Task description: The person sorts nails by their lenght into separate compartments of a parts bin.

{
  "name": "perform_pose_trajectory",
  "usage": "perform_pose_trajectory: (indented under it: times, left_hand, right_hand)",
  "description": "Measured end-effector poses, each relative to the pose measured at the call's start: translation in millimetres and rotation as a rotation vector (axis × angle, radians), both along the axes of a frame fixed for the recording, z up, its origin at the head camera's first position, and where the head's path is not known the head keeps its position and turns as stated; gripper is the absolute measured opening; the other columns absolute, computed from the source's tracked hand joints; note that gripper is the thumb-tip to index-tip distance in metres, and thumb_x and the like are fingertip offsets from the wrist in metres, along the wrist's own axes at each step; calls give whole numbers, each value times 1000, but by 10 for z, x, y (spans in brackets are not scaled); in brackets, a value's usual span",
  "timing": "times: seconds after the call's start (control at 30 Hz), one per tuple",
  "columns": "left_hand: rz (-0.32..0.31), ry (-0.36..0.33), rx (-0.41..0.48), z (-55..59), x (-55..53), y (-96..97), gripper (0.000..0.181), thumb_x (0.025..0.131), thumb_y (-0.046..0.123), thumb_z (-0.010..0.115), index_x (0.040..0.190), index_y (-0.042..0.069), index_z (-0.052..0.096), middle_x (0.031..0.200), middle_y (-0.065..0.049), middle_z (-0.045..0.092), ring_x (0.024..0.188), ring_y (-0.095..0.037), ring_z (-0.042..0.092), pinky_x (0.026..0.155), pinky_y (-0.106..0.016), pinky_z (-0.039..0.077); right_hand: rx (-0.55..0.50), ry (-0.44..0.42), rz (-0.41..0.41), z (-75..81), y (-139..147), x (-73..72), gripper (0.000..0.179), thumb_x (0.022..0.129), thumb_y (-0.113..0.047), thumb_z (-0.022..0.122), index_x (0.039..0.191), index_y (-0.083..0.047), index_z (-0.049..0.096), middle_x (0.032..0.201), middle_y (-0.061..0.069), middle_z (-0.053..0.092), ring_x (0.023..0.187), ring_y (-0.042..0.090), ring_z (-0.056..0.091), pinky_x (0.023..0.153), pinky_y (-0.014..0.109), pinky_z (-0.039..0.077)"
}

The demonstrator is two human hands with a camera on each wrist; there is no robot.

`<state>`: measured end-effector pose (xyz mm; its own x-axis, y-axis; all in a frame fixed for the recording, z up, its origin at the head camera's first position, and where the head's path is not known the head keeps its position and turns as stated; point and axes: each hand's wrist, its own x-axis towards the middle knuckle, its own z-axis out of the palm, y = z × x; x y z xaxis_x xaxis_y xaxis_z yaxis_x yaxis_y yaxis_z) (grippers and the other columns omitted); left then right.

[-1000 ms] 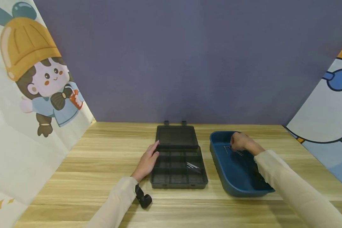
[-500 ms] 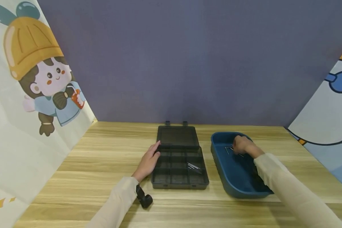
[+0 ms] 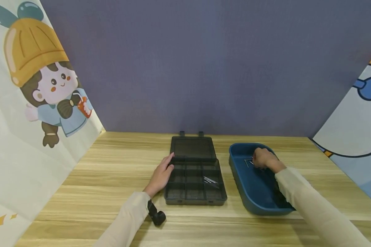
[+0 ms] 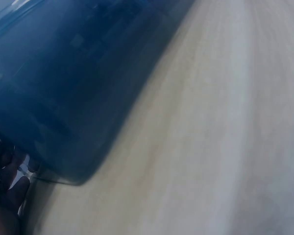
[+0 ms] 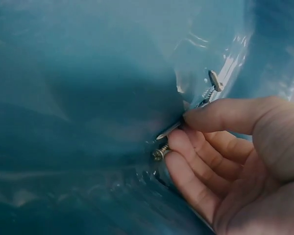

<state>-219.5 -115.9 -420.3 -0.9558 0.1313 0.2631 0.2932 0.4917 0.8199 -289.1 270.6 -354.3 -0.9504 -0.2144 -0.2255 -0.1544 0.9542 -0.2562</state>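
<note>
My left hand [image 3: 159,175] rests at the left edge of a dark translucent compartment box [image 3: 185,201], fingers extended. Its lid [image 3: 192,147] is folded back, and several thin metal pieces [image 3: 211,180] lie in a right-hand compartment. Inside a blue plastic bin [image 3: 250,195], my right hand [image 3: 262,159] reaches down near the far end. The right wrist view shows its thumb and fingers pinching a screw with a pointed tip [image 5: 169,131]. Another screw's head [image 5: 158,154] shows by the fingertips, and more metal [image 5: 214,81] lies beyond the thumb. Part of the held screw is hidden by the fingers.
Both containers stand on a wood-grain table [image 3: 117,171], the bin to the right of the box. A grey-purple panel [image 3: 185,68] closes off the back, with printed panels at either side. A black camera mount [image 3: 156,216] is strapped to the left wrist.
The right hand has shifted slightly down and right within the bin, its fingers over the metal pieces. The left hand has stayed at the box, and the head view has shifted slightly.
</note>
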Motion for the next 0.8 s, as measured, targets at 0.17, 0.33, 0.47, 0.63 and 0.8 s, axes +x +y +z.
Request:
perform_pose_trajectory:
  times: [0.17,0.33,0.47,0.63,0.8]
  left_hand:
    - [-4,-8,-9,-5,3,-8,50,99,11,41,148,3,32,149,-15,40,139,-36,33,112,-54,27]
    - [-7,-8,-11,-6,7,-11,50,99,11,41,148,3,31,149,-15,39,139,-36,32,112,-54,27]
    - [-3,-5,-9,-7,5,-7,50,99,11,41,148,3,32,148,-15,40,139,-36,33,112,-54,27]
    - [-6,1,-8,-2,4,-1,51,99,11,42,148,3,33,148,-15,40,138,-36,33,112,-54,28]
    - [-4,2,-6,-8,-2,-8,50,98,10,42,147,3,33,148,-15,40,138,-36,34,111,-54,28]
  right_hand:
    - [-6,-16,-22,-31,-15,3,38,80,2,49,51,-21,40,47,-6,37,44,8,38,45,23,34]
    - [-18,-15,-25,-54,-15,13,41,82,1,49,50,-21,38,46,-7,31,42,7,36,44,22,34]
    - [-13,-6,-17,-73,-11,14,42,84,0,47,50,-22,36,45,-8,31,40,7,38,44,22,33]
    - [-16,-14,-16,-67,-8,18,41,82,1,49,50,-22,37,46,-8,28,40,7,37,43,21,34]
    - [-40,-24,-5,-20,-15,18,38,81,0,50,51,-20,39,47,-8,34,42,7,43,43,22,41]
